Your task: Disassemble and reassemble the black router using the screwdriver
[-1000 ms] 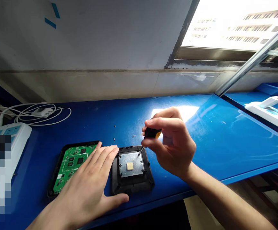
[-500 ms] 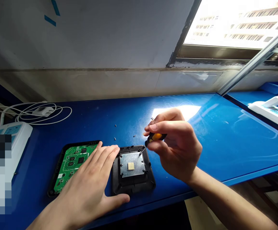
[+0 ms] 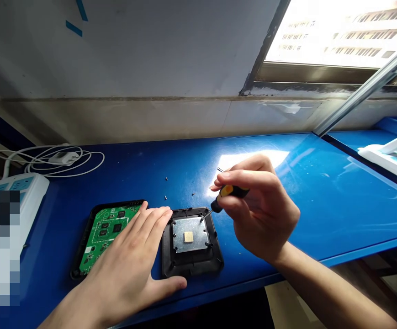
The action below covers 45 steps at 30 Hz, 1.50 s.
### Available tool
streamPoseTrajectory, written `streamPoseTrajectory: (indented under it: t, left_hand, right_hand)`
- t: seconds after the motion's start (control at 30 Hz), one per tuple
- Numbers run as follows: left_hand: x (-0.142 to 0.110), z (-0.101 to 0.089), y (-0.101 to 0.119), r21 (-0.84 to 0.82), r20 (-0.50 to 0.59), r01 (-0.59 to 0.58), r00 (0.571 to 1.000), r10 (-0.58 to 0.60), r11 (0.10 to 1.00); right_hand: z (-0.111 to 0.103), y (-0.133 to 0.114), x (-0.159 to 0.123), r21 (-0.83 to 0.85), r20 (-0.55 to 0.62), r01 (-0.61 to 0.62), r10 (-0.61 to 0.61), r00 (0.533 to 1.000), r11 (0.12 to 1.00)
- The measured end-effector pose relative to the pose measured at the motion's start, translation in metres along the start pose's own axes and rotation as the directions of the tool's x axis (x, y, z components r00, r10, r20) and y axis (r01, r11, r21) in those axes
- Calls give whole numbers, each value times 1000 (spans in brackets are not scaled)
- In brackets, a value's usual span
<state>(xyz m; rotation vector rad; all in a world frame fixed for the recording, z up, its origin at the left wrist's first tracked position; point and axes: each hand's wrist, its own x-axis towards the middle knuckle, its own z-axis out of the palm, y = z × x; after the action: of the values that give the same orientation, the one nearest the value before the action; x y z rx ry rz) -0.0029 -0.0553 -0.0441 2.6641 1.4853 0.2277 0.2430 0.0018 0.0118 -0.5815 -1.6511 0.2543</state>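
My right hand point(image 3: 265, 208) is closed around a small black and yellow screwdriver point(image 3: 230, 194). Its thin shaft slants down left, the tip at the upper right corner of a silver metal plate point(image 3: 181, 244). A beige square pad point(image 3: 188, 236) sits on that plate, which lies inside a black plastic cover point(image 3: 198, 269). My left hand point(image 3: 129, 249) rests open with fingers stretched, fingertips at the cover's upper left corner and thumb by its lower edge. Partly hidden beneath it is a green circuit board point(image 3: 111, 224) in a second black housing point(image 3: 82, 237).
Several small screws point(image 3: 166, 198) lie on the blue table point(image 3: 321, 205) beyond the cover. A white power strip point(image 3: 35, 196) and a coiled white cable point(image 3: 75, 157) are at the left. Another power strip point(image 3: 390, 157) stands at the far right, past a metal post point(image 3: 352, 98).
My right hand has shifted slightly right and the screwdriver leans more to the right, its tip still at the plate's corner. The left hand keeps its place.
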Motion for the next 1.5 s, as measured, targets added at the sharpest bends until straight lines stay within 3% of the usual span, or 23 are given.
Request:
streamPoseTrajectory:
  t: [0.23,0.43,0.63,0.9,1.17,1.37,1.5]
  left_hand:
    - [-1,-1,1,14,15,11,1000,-11,1000]
    - [-2,-1,0,17,17,6,1000,-7,1000]
    - [-1,0,0,-3,15,13,1000,-13,1000]
    - [-2,-2,0,-39,20,23,1000,-22,999]
    - [-1,-2,1,-46,7,24,1000,-23,999]
    - [1,-4,2,-17,20,17,1000,-16,1000]
    - [1,-4,3,1,10,14,1000,-14,1000]
  right_hand:
    - [0,-1,-3,170,38,-59,53,998,984]
    - [0,1,0,-16,-13,22,-23,1000,1000]
    - [0,0,-3,185,17,-86,84,996,979]
    - [0,4,0,-53,-15,49,-50,999,997]
    - [-2,2,-3,84,60,-31,26,998,996]
    - [1,4,0,20,13,59,-60,998,998]
    - [1,1,-3,57,36,-55,53,998,997]
